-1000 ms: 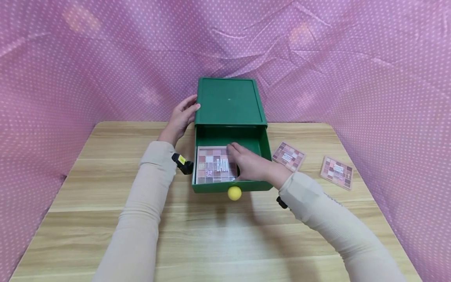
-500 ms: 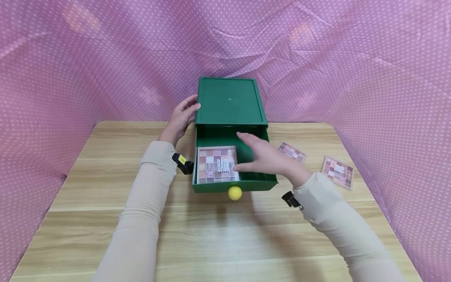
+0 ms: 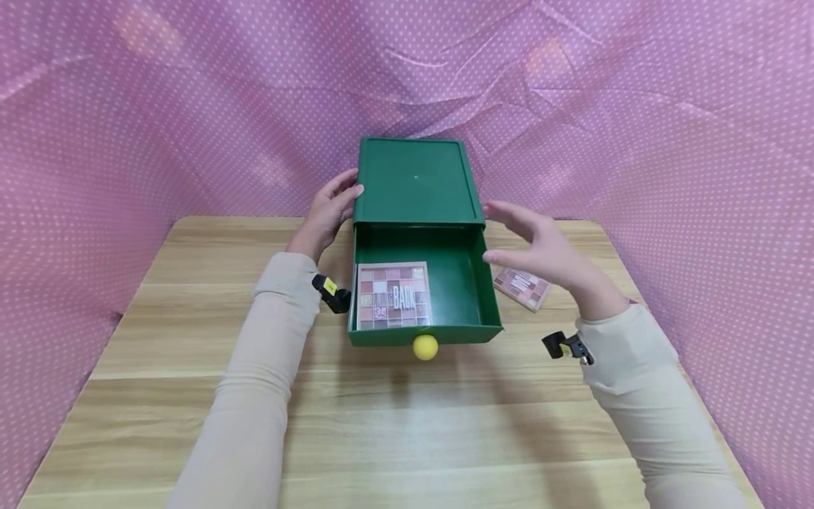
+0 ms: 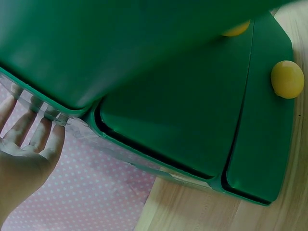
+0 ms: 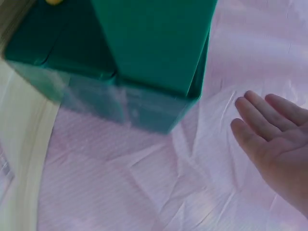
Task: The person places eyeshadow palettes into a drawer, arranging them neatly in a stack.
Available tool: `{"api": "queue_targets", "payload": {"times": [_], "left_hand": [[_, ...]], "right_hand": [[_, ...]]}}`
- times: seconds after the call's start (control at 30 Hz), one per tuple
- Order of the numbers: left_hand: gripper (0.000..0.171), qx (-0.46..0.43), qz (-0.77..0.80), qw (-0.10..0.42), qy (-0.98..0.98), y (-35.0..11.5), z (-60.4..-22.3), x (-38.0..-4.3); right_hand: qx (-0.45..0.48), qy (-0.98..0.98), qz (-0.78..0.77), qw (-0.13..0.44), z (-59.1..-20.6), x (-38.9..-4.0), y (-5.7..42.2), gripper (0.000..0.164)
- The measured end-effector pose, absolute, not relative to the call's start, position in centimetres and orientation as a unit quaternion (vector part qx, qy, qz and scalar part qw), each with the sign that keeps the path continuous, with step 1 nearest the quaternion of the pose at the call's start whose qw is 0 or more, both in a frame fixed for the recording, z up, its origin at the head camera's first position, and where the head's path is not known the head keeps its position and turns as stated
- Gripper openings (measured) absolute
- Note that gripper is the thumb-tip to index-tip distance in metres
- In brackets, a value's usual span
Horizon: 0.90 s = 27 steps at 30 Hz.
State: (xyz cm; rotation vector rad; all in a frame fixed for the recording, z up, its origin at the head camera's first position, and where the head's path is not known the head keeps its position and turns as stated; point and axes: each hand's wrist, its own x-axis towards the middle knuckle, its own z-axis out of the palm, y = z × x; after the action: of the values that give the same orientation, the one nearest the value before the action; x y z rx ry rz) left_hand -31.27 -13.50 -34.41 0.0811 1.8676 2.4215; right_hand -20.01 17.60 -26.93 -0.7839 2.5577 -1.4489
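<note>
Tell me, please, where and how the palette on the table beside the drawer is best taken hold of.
I would pinch the palette by its near and far edges, the right hand coming from above and the right: it lies flat and looks thin, so its edges should hold best, and the open drawer stands close on its left.

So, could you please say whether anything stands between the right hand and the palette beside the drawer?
Nothing visible does; in the head view the right hand partly hides the palette, with no object between.
</note>
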Motion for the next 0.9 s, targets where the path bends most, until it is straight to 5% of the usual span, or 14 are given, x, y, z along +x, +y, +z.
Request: {"api": "queue_targets", "payload": {"times": [0.27, 0.53, 0.9], "left_hand": [[0.046, 0.026, 0.793, 0.038, 0.608, -13.4, -34.5, -31.1], [0.046, 0.034, 0.789, 0.041, 0.611, -13.3, -34.5, -30.9], [0.046, 0.033, 0.792, 0.035, 0.608, -13.4, -34.3, -30.6]], "right_hand": [[-0.197, 0.788, -0.583, -0.037, -28.5, -21.3, 20.1, 0.054], [-0.111, 0.798, -0.588, -0.075, -30.9, -22.4, 21.2, 0.06], [-0.037, 0.86, -0.507, -0.038, -34.4, -24.6, 23.0, 0.081]]}}
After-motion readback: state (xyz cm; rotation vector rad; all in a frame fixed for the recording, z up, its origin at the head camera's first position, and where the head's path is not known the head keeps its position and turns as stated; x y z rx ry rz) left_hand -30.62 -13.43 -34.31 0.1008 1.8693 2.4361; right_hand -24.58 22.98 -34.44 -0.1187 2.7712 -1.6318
